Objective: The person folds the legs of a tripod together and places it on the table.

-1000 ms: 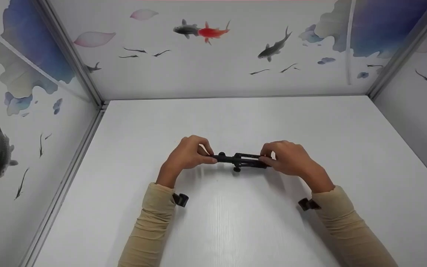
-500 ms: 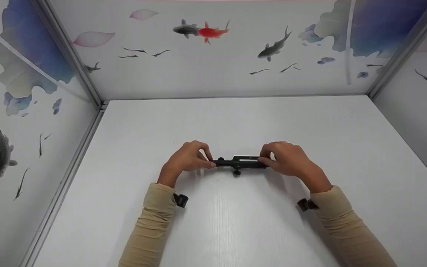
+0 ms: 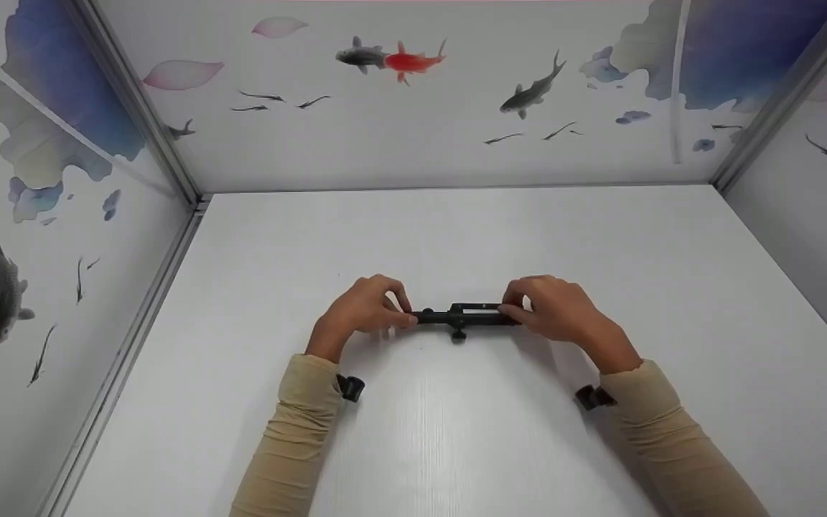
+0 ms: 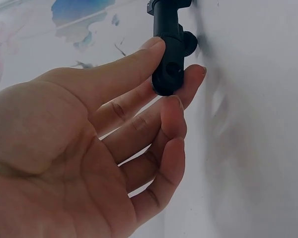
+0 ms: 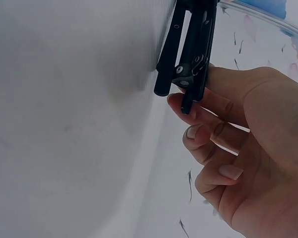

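Between both hands a small black tripod (image 3: 460, 318) lies lengthwise, its legs folded nearly together and its knobs showing. My left hand (image 3: 367, 305) pinches the narrow rounded end between thumb and fingers. At the leg end my right hand (image 3: 553, 307) pinches one leg. The left wrist view shows the tripod's end (image 4: 169, 74) with a round knob (image 4: 189, 43) beside it, the thumb on one side and fingers on the other. In the right wrist view the legs (image 5: 186, 54) stand slightly apart, joined by hinged braces; the fingertips are at the outer leg.
A white tabletop (image 3: 442, 431) carries the work. White panels printed with fish and lotus leaves stand at the back (image 3: 442, 136), left (image 3: 62, 287) and right. Black wrist cameras (image 3: 351, 388) sit at both cuffs.
The tripod's left end and my left hand have come down slightly toward the near side. The tripod's legs look closer together than before. My right hand has barely moved.
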A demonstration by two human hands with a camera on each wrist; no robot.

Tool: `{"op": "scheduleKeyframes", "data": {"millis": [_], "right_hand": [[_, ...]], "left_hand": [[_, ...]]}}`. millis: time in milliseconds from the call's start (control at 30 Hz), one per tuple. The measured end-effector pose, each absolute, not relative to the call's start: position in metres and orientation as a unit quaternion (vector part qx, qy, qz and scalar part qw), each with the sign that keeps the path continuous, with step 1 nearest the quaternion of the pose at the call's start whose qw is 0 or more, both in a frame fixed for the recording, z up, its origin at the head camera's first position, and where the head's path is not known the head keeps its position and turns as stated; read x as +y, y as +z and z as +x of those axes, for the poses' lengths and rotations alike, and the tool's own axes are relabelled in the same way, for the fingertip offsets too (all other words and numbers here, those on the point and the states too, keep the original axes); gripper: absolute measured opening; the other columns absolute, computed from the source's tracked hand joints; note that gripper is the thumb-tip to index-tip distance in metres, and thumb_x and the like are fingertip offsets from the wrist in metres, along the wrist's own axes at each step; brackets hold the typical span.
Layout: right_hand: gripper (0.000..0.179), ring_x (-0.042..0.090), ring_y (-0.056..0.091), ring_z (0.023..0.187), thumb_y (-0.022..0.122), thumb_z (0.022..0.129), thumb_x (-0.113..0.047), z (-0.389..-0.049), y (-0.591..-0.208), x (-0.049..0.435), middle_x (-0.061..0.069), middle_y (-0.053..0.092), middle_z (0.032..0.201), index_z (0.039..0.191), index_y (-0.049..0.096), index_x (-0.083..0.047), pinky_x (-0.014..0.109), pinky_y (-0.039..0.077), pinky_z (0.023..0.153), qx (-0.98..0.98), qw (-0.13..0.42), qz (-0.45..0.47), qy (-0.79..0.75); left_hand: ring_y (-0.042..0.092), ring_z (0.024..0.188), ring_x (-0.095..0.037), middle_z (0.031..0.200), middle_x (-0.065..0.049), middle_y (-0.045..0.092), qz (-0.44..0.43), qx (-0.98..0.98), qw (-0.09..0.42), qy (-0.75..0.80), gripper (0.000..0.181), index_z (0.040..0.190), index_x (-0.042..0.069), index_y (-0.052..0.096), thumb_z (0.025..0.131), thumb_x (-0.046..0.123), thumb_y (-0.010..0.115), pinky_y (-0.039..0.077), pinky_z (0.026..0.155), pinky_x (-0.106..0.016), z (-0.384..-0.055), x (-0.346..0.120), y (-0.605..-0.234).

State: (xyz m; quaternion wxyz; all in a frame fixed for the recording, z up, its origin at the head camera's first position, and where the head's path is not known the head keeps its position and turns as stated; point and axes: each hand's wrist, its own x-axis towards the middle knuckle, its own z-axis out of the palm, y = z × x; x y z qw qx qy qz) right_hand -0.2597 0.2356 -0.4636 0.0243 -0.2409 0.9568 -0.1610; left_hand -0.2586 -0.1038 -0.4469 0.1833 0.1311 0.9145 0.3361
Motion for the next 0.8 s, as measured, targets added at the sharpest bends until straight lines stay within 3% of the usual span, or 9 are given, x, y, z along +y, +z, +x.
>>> {"op": "scheduleKeyframes", "data": {"millis": [433, 633, 800], "right_hand": [[0.013, 0.018, 0.065, 0.09, 0.073, 0.105, -0.032, -0.2607, -0.4637, 0.2338, -0.009, 0.077, 0.096, 0.106, 0.08, -0.021, 0.041, 0.052, 0.076, 0.957, 0.042, -0.236, -0.166], [0.019, 0.019, 0.067, 0.094, 0.07, 0.107, -0.037, -0.2622, -0.4631, 0.2344, -0.007, 0.078, 0.102, 0.109, 0.081, -0.021, 0.043, 0.053, 0.079, 0.958, 0.05, -0.224, -0.169], [0.025, 0.018, 0.067, 0.087, 0.066, 0.108, -0.043, -0.263, -0.4622, 0.2382, -0.005, 0.079, 0.106, 0.109, 0.08, -0.022, 0.042, 0.054, 0.075, 0.959, 0.007, -0.219, -0.18]], "left_hand": [[0.077, 0.091, -0.022, 0.111, -0.006, 0.084, 0.127, 0.915, 0.189, 0.334, 0.02, 0.11, 0.018, 0.079, 0.097, 0.032, 0.084, 0.053, 0.077, -0.034, -0.258, -0.1066, -0.4469], [0.075, 0.116, -0.026, 0.126, -0.01, 0.08, 0.13, 0.918, 0.175, 0.332, 0.034, 0.126, 0.014, 0.075, 0.103, 0.039, 0.076, 0.058, 0.099, -0.046, -0.2574, -0.1066, -0.4443], [0.069, 0.129, -0.031, 0.136, -0.013, 0.074, 0.13, 0.922, 0.112, 0.346, 0.043, 0.139, 0.01, 0.069, 0.107, 0.039, 0.069, 0.054, 0.109, -0.051, -0.2566, -0.101, -0.4438]]}}
